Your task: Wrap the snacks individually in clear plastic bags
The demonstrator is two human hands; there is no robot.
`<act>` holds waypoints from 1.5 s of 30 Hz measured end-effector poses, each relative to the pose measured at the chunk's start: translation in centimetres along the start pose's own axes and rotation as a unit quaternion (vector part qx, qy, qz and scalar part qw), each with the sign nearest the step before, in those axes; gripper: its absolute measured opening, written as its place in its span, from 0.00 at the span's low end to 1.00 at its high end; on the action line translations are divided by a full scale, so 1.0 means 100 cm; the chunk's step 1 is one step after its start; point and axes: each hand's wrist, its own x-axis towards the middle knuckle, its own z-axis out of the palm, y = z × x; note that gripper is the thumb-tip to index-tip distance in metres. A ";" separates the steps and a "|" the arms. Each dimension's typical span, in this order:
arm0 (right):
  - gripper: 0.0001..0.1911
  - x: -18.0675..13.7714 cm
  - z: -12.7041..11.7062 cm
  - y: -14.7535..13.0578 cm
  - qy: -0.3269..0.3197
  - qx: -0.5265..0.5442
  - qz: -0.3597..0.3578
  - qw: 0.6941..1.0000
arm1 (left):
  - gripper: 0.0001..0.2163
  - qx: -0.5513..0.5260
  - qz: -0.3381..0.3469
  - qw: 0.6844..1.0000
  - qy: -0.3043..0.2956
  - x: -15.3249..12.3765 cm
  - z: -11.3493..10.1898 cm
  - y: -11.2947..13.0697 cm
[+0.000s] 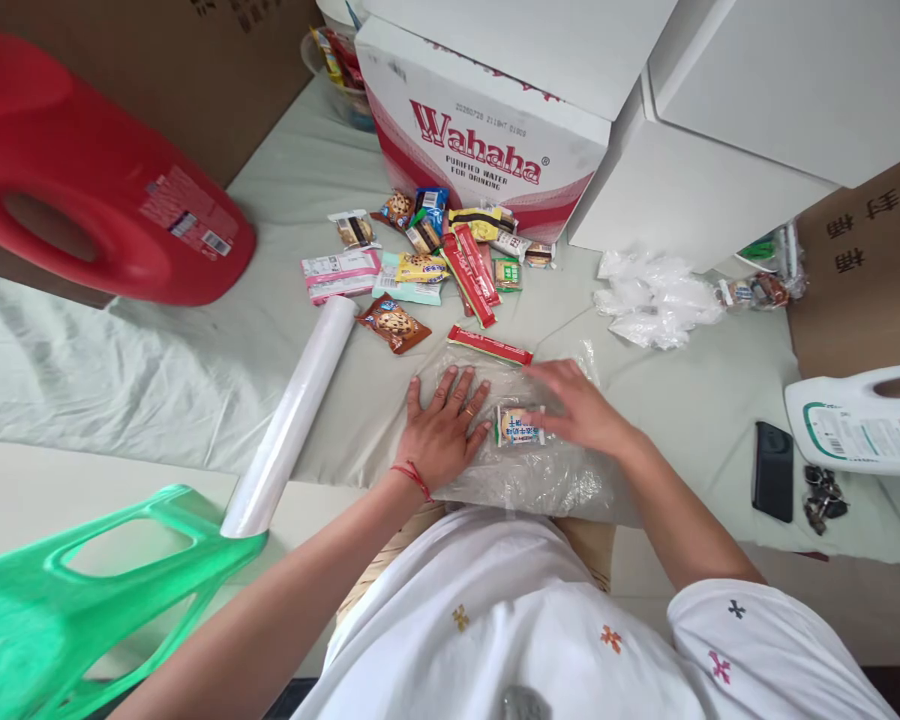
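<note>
My left hand (444, 428) lies flat with fingers spread on a sheet of clear plastic film (562, 485) at the table's front edge. On the film, just right of that hand, rests a small wrapped biscuit packet (516, 427). Above the packet's right side is my right hand (581, 408), its fingers stretched out and slightly blurred; whether a fingertip touches the packet I cannot tell. A red snack stick (489, 345) lies at the film's far edge, close to the right fingertips. Left of the film is a roll of clear film (292, 415).
Several wrapped snacks (420, 266) lie beyond the film, before a Wahaha carton (487, 140). A heap of clear wrapped bundles (656, 298) sits right. A phone (772, 470), keys (823, 497) and white jug (862, 420) stand far right; a red jug (105, 180) and green stool (37, 600) left.
</note>
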 end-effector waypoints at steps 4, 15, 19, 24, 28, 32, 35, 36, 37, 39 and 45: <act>0.17 0.062 -0.021 0.027 0.056 -0.063 0.137 0.987 | 0.28 0.006 0.001 1.000 0.000 0.000 0.001 0.000; 0.38 0.220 -0.002 0.048 0.108 -0.107 0.374 0.915 | 0.27 0.006 -0.004 1.000 0.001 0.000 0.001 0.001; 0.30 0.193 -0.011 0.057 0.073 -0.146 0.342 0.925 | 0.27 -0.003 -0.001 1.000 0.005 0.000 0.000 0.000; 0.22 0.114 -0.019 0.062 0.077 -0.172 0.248 0.950 | 0.27 -0.013 0.001 1.000 0.008 0.000 0.000 -0.001; 0.20 0.037 -0.021 0.034 0.127 -0.082 0.125 0.981 | 0.27 -0.014 0.000 1.000 0.003 0.000 0.000 0.000; 0.22 -0.016 -0.013 -0.008 0.049 0.028 -0.011 0.998 | 0.27 -0.012 -0.001 1.000 -0.003 -0.001 -0.002 0.001; 0.24 -0.027 -0.002 -0.026 -0.002 0.038 -0.026 0.999 | 0.27 -0.007 -0.003 1.000 -0.005 0.000 -0.002 0.001; 0.25 -0.027 0.002 -0.028 -0.013 0.033 -0.022 0.999 | 0.27 -0.005 -0.002 1.000 -0.005 0.000 -0.002 0.001; 0.25 -0.026 0.006 -0.029 -0.022 0.027 -0.017 0.999 | 0.27 -0.003 -0.001 1.000 -0.004 0.000 -0.002 0.001; 0.25 -0.022 0.010 -0.029 -0.039 0.014 -0.010 0.999 | 0.27 -0.002 0.001 1.000 -0.002 0.000 -0.001 0.000; 0.26 -0.016 0.012 -0.023 -0.073 -0.007 -0.012 0.997 | 0.27 -0.014 0.000 1.000 0.009 -0.001 0.001 0.000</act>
